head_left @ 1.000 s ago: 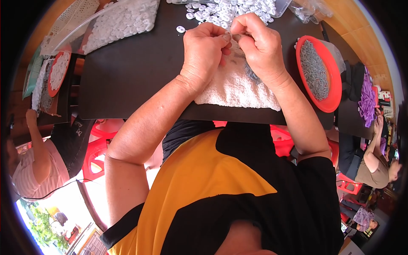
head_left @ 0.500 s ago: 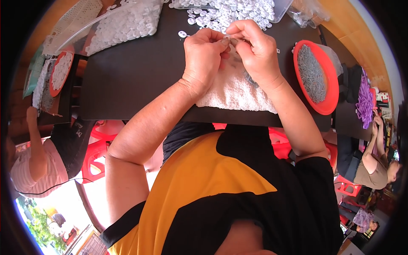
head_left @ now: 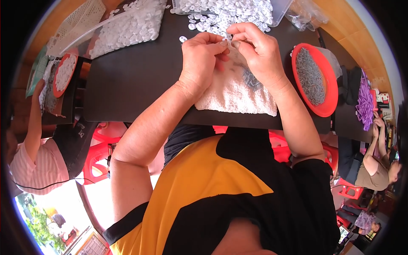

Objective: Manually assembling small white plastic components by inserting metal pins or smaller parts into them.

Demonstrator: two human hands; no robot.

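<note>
My left hand [head_left: 199,59] is closed in a pinch, thumb against forefinger, above a pale towel [head_left: 233,100]. Close beside it, my right hand [head_left: 261,53] has its thumb and fingers curled toward the same spot. A tiny white bit shows at the left fingertips, too small to make out. Under the right wrist, a little heap of thin grey pins [head_left: 251,79] lies on the towel. Just beyond both hands spreads a pile of small white oval pieces [head_left: 238,12], and a single white oval piece [head_left: 183,39] lies left of the left hand.
A red basin [head_left: 330,85] of grey pins stands right on the dark table [head_left: 127,89]. A clear bag [head_left: 127,32] of white pieces lies far left; crumpled clear plastic [head_left: 307,15] sits far right. Other people work at both sides, one near purple pieces [head_left: 364,102].
My hands stay close together, with the right fingertips slightly farther from the left ones. More of the grey heap shows on the towel. At left, another person's arm has reached up toward a basket.
</note>
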